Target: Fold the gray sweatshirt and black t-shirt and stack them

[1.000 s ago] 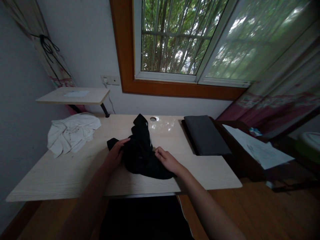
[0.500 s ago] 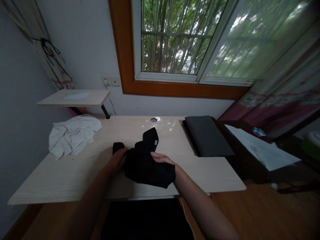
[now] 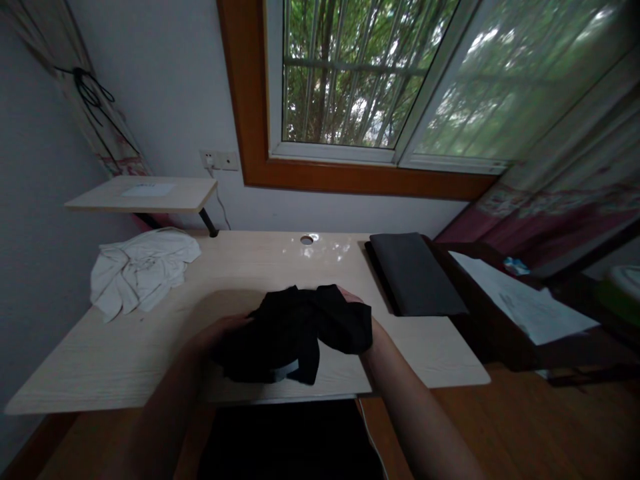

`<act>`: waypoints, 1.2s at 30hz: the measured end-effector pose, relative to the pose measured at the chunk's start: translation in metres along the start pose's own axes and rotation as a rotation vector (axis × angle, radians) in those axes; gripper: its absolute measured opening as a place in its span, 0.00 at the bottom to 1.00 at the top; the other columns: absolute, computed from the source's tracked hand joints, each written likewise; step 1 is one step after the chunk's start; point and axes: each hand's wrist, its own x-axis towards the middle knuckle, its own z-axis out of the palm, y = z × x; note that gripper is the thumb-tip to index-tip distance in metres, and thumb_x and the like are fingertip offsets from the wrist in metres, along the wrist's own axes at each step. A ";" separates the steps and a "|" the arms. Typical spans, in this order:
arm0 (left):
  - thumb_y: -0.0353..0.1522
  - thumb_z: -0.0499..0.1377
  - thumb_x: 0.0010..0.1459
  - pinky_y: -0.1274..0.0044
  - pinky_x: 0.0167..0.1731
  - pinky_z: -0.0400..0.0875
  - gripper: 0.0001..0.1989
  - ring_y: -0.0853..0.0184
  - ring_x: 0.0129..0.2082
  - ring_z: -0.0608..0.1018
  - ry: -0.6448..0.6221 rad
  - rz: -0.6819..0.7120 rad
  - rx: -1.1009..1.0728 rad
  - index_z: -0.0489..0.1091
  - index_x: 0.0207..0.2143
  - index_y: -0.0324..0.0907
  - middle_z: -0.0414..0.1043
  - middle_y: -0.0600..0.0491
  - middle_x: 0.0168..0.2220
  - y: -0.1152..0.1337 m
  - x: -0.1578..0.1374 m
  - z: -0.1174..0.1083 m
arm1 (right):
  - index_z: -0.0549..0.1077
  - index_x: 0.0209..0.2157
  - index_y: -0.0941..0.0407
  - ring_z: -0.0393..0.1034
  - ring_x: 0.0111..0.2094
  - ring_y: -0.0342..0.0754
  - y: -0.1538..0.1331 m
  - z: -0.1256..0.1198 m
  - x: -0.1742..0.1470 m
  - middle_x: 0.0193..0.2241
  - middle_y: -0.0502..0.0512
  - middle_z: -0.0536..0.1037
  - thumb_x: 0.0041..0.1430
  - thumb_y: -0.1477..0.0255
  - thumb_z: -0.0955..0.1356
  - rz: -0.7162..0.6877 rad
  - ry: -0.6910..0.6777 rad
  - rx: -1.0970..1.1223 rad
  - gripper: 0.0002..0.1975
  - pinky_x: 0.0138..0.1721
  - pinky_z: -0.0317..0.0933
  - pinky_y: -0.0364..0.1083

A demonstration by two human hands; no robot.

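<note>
A crumpled piece of black clothing (image 3: 285, 327) is held between my two hands above the front part of the desk, with a pale grey strip or label showing near its lower edge. My left hand (image 3: 223, 332) grips its left side, the fingertips lost against the dark cloth. On the right, my right hand (image 3: 351, 295) is mostly covered by the fabric, which drapes over the wrist; only a bit of the hand shows at the top edge. What kind of garment it is, I cannot make out.
The pale wooden desk (image 3: 135, 360) carries a crumpled white cloth (image 3: 143, 270) at left and a dark grey laptop-like slab (image 3: 417, 273) at right. A small raised shelf (image 3: 145, 193) stands at the back left. Papers (image 3: 520, 297) lie on a dark surface to the right.
The black clothing has been turned and spread wider, and its pale strip now shows at the lower edge. My right hand has moved right and under the fabric; my left hand has shifted slightly left.
</note>
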 end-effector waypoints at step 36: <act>0.49 0.63 0.50 0.64 0.58 0.69 0.28 0.52 0.55 0.77 0.425 0.048 0.713 0.75 0.51 0.48 0.78 0.50 0.53 0.029 -0.025 -0.126 | 0.80 0.34 0.53 0.75 0.45 0.59 -0.039 -0.119 -0.012 0.38 0.57 0.82 0.52 0.58 0.72 -0.024 0.183 -0.520 0.14 0.55 0.64 0.59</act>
